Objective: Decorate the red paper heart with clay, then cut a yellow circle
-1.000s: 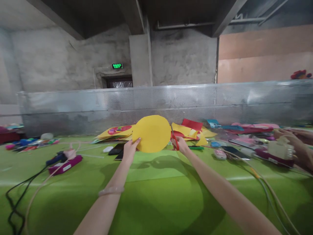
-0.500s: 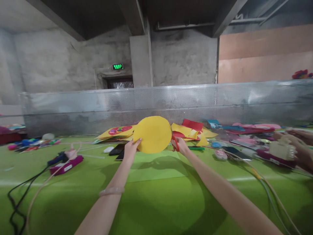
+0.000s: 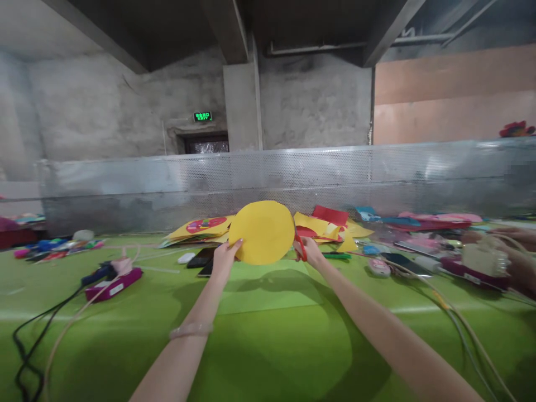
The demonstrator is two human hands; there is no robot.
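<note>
A round yellow sheet (image 3: 263, 232), likely felt or paper, is held up above the green table. My left hand (image 3: 227, 254) pinches its lower left edge, thumb in front and fingers behind. At its right edge, my right hand (image 3: 309, 251) is closed round the red handles of a pair of scissors (image 3: 302, 249). Their blades run up along the edge of the circle and show only as a thin dark line. Whether the blades are parted I cannot tell. Below the circle, a light green sheet (image 3: 268, 293) lies flat on the table.
Yellow sheets with a red pattern (image 3: 205, 224) are stacked behind on the left. Yellow and red scraps (image 3: 330, 228) lie behind on the right. Purple power strips (image 3: 114, 285) with cables stand at both sides. Another person's hand (image 3: 521, 254) is at far right.
My hands, the yellow circle and the scissors keep nearly the same pose. The whole view has shifted very slightly. At far right, the other person's hand has moved a little.
</note>
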